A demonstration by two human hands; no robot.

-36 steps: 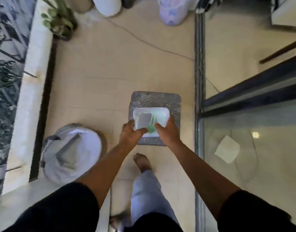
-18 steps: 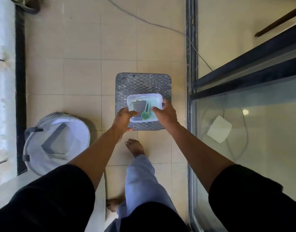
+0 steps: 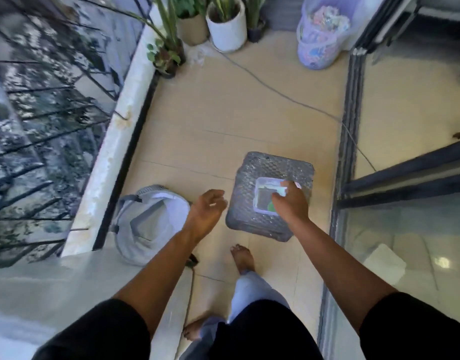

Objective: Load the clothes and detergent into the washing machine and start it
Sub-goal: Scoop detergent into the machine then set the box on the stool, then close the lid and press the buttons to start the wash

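A clear plastic detergent box (image 3: 264, 196) with a green scoop (image 3: 271, 207) inside is held over a grey woven stool (image 3: 255, 224). My right hand (image 3: 291, 202) grips the box by its right side. My left hand (image 3: 208, 206) hovers apart from it to the left, fingers loosely curled and holding nothing. A grey laundry basket (image 3: 148, 224) stands on the floor at the left, its inside looking bare. The white surface at the bottom left (image 3: 55, 287) may be the washing machine top; I cannot tell.
A lilac basket (image 3: 320, 40) full of clothes stands at the far end by several potted plants (image 3: 223, 24). A cable (image 3: 275, 89) runs across the tiled floor. A railing with glass lines the left, a sliding glass door (image 3: 405, 229) the right.
My left hand has let go of the detergent box and moved left. Only my right hand holds the box now. The view has tilted up and turned left.
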